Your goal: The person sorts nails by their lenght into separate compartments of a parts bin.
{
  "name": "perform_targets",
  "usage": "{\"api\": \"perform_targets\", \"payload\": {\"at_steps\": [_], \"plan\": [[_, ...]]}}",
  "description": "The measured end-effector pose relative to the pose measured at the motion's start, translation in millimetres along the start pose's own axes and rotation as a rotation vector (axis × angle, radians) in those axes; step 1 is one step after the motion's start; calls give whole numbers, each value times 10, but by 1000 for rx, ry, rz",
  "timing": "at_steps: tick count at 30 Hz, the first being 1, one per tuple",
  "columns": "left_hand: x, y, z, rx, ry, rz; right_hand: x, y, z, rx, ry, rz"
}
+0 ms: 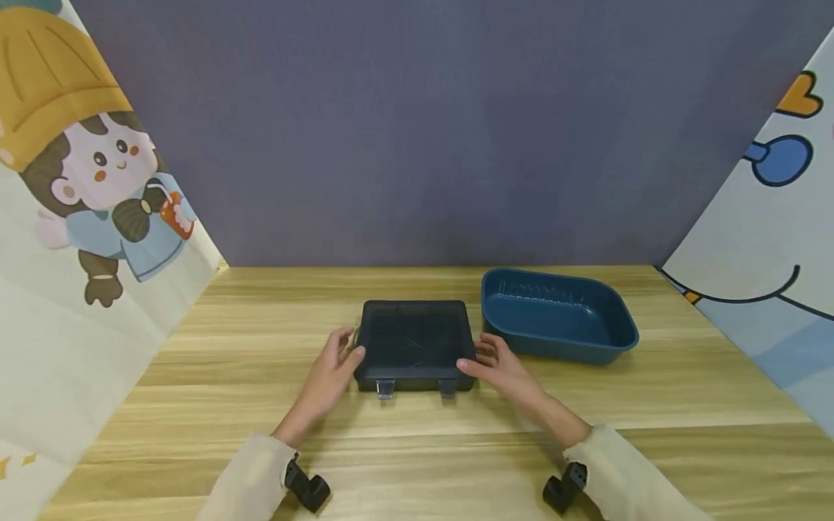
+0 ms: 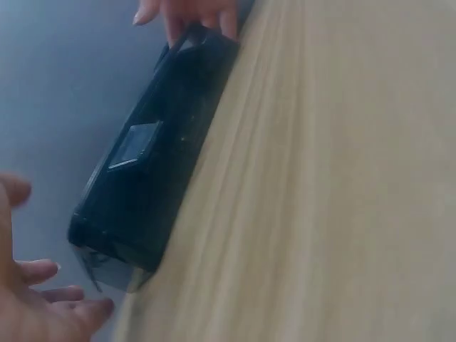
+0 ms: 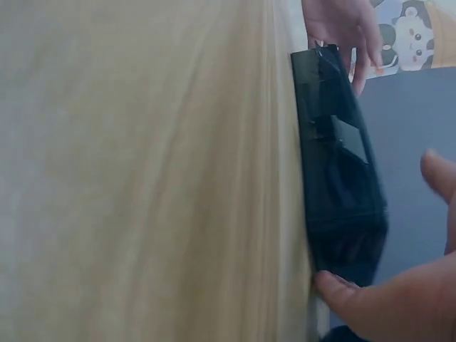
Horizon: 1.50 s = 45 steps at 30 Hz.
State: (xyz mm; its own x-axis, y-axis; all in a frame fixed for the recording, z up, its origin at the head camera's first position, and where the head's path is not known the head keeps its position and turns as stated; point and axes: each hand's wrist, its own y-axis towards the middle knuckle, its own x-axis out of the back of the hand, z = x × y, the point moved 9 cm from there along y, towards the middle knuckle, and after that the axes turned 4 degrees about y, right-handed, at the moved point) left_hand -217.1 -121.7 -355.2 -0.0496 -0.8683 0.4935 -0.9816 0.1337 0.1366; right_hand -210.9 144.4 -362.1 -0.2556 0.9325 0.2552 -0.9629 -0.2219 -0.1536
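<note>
A dark, flat lidded box (image 1: 415, 340) lies on the table, with two clear latches (image 1: 386, 389) sticking out from its front side. Another clear flap (image 2: 114, 272) juts from its left end in the left wrist view. My left hand (image 1: 334, 373) is beside the box's left side, fingers loosely spread; in the left wrist view a small gap shows between them and the box. On the right side my right hand (image 1: 504, 373) has its thumb by the front right corner. One finger (image 3: 333, 283) appears to touch the box's lower edge in the right wrist view.
A blue open-topped basin (image 1: 560, 347) stands right of the box, just beyond my right hand. The wooden table (image 1: 417, 463) ends at a grey-purple panel (image 1: 417, 130) behind. White panels with cartoon prints (image 1: 111, 181) flank both sides.
</note>
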Motion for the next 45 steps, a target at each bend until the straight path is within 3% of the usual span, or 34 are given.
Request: {"api": "perform_targets", "payload": {"at_steps": [4, 9, 15, 20, 25, 31, 37, 45], "plan": [[-144, -6, 139, 63, -55, 113, -112, 90, -68, -32, 3, 66], [-250, -30, 236, 105, -38, 134, -230, 163, -54, 50, 30, 95], [-290, -15, 178, 10, 31, 128, -281, 140, 27, 211, -26, 129], [-272, -14, 116, -47, 96, 103, -272, 125, 129, 262, -190, 23], [-256, -38, 82, -68, 163, 67, -249, 99, 155, 183, -371, -117], [-239, -56, 8, -61, 249, 2, -201, 72, 171, 135, -530, -214], [-245, -72, -4, -36, 292, -14, -203, 83, 162, 140, -600, -202], [-224, -30, -2, -95, 237, 23, -231, 156, 208, 214, -576, -137]]}}
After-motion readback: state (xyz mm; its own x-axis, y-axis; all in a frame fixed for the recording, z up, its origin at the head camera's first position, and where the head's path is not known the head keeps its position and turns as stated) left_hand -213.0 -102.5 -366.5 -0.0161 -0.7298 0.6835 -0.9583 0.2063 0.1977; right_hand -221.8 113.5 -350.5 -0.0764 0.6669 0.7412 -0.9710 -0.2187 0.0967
